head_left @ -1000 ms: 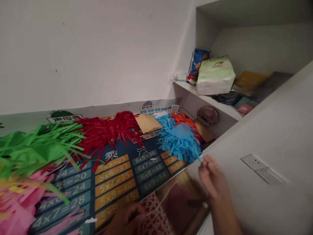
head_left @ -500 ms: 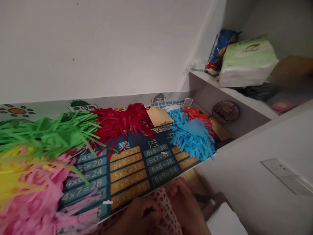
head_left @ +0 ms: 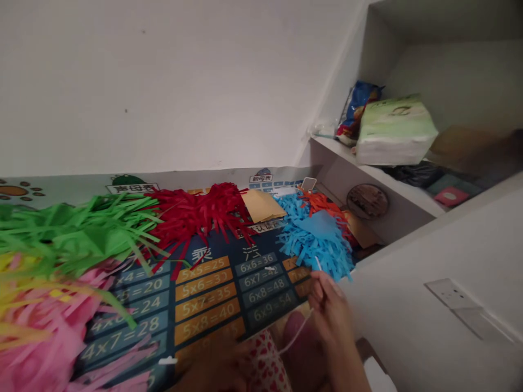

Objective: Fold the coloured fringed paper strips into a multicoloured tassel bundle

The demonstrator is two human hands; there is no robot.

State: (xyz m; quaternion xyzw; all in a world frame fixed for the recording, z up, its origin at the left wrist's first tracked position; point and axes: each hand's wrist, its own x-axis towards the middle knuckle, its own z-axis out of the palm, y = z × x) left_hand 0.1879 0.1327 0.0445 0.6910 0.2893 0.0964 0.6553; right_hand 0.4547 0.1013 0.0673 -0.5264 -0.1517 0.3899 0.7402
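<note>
Head view | our right hand pinches the white string, fingers closed | left hand is blurred, we cannot tell its grip | white string sags toward heart-patterned cloth | we should guide it gently, keeping its slack untangled

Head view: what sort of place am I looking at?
Likely a room in a home, perhaps a child's study corner: a times-table mat, fringed red paper on it, and a built-in shelf holding what looks like a tissue pack.

Head cam, fwd + down, close over printed mat, wall opp.
</note>
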